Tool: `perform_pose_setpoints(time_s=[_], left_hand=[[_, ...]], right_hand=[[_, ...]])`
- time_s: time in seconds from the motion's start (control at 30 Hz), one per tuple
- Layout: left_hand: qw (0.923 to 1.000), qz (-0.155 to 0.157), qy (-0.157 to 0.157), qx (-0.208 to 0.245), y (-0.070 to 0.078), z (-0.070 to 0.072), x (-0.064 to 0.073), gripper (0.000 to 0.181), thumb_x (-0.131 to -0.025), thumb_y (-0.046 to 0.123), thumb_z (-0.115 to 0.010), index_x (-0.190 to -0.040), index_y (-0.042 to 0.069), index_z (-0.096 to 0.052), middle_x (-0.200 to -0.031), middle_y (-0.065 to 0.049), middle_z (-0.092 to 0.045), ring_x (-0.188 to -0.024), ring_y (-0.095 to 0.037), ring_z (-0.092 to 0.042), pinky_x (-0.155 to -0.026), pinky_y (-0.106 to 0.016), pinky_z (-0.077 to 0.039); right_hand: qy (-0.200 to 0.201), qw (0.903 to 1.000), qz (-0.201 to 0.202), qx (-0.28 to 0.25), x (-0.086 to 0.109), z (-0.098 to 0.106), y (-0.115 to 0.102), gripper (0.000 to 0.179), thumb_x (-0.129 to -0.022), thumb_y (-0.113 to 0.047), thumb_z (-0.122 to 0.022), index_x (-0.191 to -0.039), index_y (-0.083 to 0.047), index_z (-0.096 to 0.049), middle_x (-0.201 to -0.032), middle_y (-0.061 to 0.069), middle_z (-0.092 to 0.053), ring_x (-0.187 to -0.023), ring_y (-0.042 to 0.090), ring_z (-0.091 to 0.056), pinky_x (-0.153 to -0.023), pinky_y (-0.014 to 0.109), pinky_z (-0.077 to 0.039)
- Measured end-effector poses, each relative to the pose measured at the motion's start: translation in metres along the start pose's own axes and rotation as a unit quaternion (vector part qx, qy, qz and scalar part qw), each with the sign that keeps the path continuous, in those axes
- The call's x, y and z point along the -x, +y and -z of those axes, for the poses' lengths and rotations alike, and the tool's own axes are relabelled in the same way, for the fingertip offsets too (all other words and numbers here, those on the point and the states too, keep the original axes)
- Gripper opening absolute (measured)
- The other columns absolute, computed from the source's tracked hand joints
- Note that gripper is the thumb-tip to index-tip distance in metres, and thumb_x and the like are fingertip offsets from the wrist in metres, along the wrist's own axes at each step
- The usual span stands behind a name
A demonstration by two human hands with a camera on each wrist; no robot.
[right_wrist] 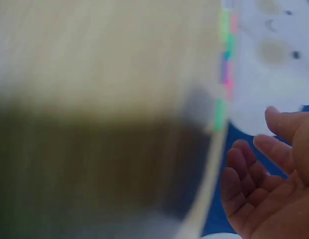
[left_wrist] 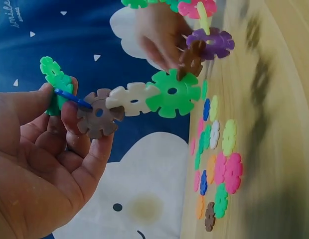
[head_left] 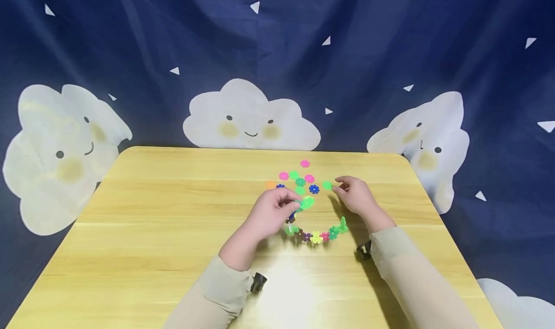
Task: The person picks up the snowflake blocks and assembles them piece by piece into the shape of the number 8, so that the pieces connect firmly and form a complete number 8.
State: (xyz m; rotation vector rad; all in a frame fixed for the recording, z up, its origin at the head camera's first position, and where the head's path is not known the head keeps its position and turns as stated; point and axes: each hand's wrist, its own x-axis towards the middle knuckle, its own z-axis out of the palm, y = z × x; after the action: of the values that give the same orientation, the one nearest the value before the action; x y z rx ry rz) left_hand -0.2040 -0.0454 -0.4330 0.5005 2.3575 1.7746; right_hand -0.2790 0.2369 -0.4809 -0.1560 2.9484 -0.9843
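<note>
My left hand (head_left: 268,214) pinches one end of a chain of flower-shaped plastic discs (head_left: 316,237) between thumb and fingers. In the left wrist view, a green disc (left_wrist: 56,82) and a blue disc (left_wrist: 72,97) are at the fingertips, followed by brown, white, green and purple discs. The chain curves below the hand toward the right and ends in upright green pieces (head_left: 343,225). My right hand (head_left: 359,195) is beside a loose green disc (head_left: 327,185). Its thumb and loosely bent fingers are apart, with nothing between them in the right wrist view.
Loose flower discs in pink (head_left: 309,178), blue (head_left: 314,189), orange (head_left: 270,185) and green lie scattered beyond the hands on the wooden table (head_left: 151,232). Behind the table's far edge hangs a dark blue curtain (head_left: 277,40) printed with clouds.
</note>
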Motion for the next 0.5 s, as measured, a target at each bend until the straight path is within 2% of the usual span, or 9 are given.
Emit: perform_pose_setpoints(time_s=[0.07,0.13,0.2,0.27,0.37,0.5], left_hand=[[1.0000,-0.001,0.000,-0.002,0.000,0.000,0.000,0.011,-0.102,0.004,-0.068,-0.110,0.004,-0.075,-0.090,-0.002,-0.069,-0.076,-0.016,-0.059,-0.074,-0.033,-0.055],[1.0000,-0.004,0.001,-0.003,0.000,-0.001,0.000,0.011,-0.102,0.004,-0.068,-0.110,0.005,-0.075,-0.092,-0.001,-0.070,-0.077,-0.015,-0.060,-0.076,-0.033,-0.056],[1.0000,-0.006,0.000,-0.002,0.000,-0.001,0.000,0.010,-0.102,0.004,-0.068,-0.110,0.004,-0.075,-0.092,-0.002,-0.070,-0.076,-0.015,-0.061,-0.075,-0.033,-0.057],[1.0000,-0.007,-0.003,0.000,0.001,-0.001,0.001,0.011,-0.102,0.004,-0.068,-0.110,0.004,-0.075,-0.090,-0.002,-0.069,-0.075,-0.015,-0.061,-0.074,-0.033,-0.057],[1.0000,-0.010,-0.002,0.001,0.001,-0.002,0.002,0.011,-0.102,0.004,-0.068,-0.110,0.005,-0.075,-0.089,-0.002,-0.068,-0.076,-0.015,-0.060,-0.074,-0.032,-0.055],[0.9998,-0.016,0.014,-0.001,0.001,-0.001,0.003,0.011,-0.101,0.005,-0.069,-0.110,0.006,-0.076,-0.088,-0.001,-0.067,-0.077,-0.016,-0.058,-0.074,-0.032,-0.053]], right_hand=[[-0.031,0.9991,-0.012,0.026,-0.009,-0.009,0.004,0.049,-0.107,-0.021,-0.064,-0.148,0.005,-0.055,-0.120,0.023,-0.070,-0.107,0.037,-0.067,-0.096,0.054,-0.054],[-0.045,0.9976,-0.007,0.052,-0.017,-0.015,0.005,0.051,-0.107,-0.021,-0.064,-0.149,0.005,-0.054,-0.128,0.026,-0.068,-0.118,0.043,-0.064,-0.105,0.058,-0.049],[-0.049,0.9956,-0.002,0.080,-0.022,-0.019,0.003,0.048,-0.106,-0.021,-0.065,-0.146,0.004,-0.058,-0.133,0.027,-0.066,-0.128,0.046,-0.058,-0.113,0.059,-0.043],[-0.052,0.9937,-0.007,0.099,-0.025,-0.022,0.002,0.042,-0.105,-0.019,-0.067,-0.140,0.004,-0.064,-0.135,0.027,-0.066,-0.131,0.048,-0.057,-0.114,0.059,-0.043],[-0.057,0.9934,-0.028,0.096,-0.023,-0.022,0.001,0.034,-0.102,-0.017,-0.071,-0.128,0.004,-0.069,-0.126,0.024,-0.069,-0.123,0.044,-0.062,-0.109,0.057,-0.047],[-0.067,0.9955,-0.032,0.059,-0.014,-0.020,-0.001,0.021,-0.097,-0.013,-0.077,-0.110,0.001,-0.069,-0.106,0.017,-0.069,-0.099,0.035,-0.063,-0.093,0.052,-0.053]])
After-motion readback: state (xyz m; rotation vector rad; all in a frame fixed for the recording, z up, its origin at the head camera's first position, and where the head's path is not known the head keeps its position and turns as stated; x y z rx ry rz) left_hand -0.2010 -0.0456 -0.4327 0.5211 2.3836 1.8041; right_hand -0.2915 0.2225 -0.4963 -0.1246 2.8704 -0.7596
